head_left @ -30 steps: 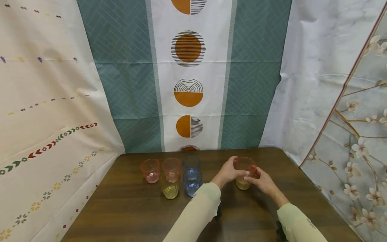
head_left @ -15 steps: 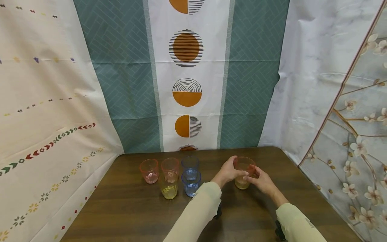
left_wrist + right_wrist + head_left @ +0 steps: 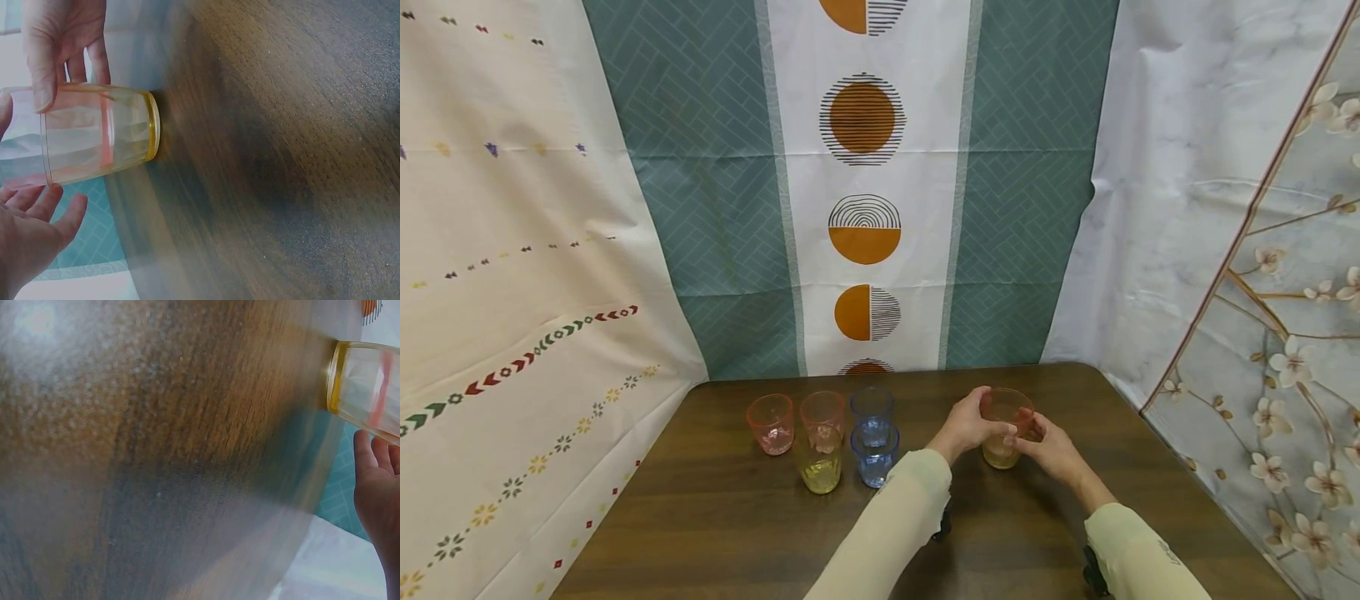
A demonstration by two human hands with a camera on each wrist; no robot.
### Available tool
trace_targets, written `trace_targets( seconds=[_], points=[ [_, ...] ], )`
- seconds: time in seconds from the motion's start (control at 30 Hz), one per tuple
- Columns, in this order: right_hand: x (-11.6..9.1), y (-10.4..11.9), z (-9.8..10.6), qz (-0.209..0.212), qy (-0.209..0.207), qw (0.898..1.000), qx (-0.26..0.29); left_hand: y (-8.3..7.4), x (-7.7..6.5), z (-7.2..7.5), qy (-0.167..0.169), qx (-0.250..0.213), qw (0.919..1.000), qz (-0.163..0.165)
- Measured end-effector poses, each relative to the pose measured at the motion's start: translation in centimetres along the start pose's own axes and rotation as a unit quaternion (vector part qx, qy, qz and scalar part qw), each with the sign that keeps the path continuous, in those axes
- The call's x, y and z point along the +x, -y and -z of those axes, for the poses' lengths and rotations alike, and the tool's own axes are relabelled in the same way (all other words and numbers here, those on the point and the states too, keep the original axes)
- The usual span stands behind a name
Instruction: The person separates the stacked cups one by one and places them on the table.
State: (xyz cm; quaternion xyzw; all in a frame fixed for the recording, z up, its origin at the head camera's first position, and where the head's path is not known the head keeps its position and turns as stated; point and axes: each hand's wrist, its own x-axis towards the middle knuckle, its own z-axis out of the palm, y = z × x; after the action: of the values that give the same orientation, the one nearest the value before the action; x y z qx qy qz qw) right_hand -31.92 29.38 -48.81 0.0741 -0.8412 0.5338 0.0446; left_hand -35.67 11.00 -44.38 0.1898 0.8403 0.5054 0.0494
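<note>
A clear pink cup (image 3: 1009, 402) sits nested in a clear yellow cup (image 3: 998, 458), upright on the right side of the table. My left hand (image 3: 964, 427) grips the pink cup from the left, its thumb in front and fingers around the far side. From the right, my right hand (image 3: 1054, 450) holds the same cup, thumb in front near the yellow rim. In the left wrist view, the pink cup (image 3: 22, 147) stands well out of the yellow cup (image 3: 132, 128), whose base is at the tabletop. The right wrist view cuts off the upper part of the stack.
Left of my hands stand two pink cups (image 3: 772, 423), a yellow cup (image 3: 822, 475) overlapping one of them, and two blue cups (image 3: 876, 460), one behind the other. The brown wooden table (image 3: 722, 525) ends at patterned cloths (image 3: 722, 333) at the back and sides.
</note>
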Motion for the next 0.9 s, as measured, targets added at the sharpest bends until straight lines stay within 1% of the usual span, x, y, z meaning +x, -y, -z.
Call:
trace_targets(
  seconds=[0.07,0.23,0.4,0.47,0.63,0.9],
  points=[
    [0.0,0.0,0.0,0.000,0.001,1.000,-0.004,0.0,0.0,0.1,0.000,-0.001,1.0000,0.002],
    [0.1,0.1,0.1,-0.008,-0.001,1.000,-0.022,-0.1,0.2,0.2,-0.012,-0.023,0.9995,0.019],
    [-0.1,0.1,0.0,0.001,0.001,1.000,-0.021,0.1,0.3,0.0,-0.023,-0.035,0.9990,0.017],
    [0.0,0.1,0.0,0.000,-0.001,1.000,-0.017,0.1,0.2,0.0,-0.025,-0.048,0.9984,0.016],
    [0.2,-0.1,-0.1,-0.013,-0.002,1.000,-0.018,-0.1,0.1,0.3,-0.026,-0.079,0.9962,0.026],
    [0.1,-0.2,-0.1,-0.024,0.001,0.999,-0.027,-0.9,0.0,1.1,-0.025,-0.094,0.9952,0.010]
  ],
)
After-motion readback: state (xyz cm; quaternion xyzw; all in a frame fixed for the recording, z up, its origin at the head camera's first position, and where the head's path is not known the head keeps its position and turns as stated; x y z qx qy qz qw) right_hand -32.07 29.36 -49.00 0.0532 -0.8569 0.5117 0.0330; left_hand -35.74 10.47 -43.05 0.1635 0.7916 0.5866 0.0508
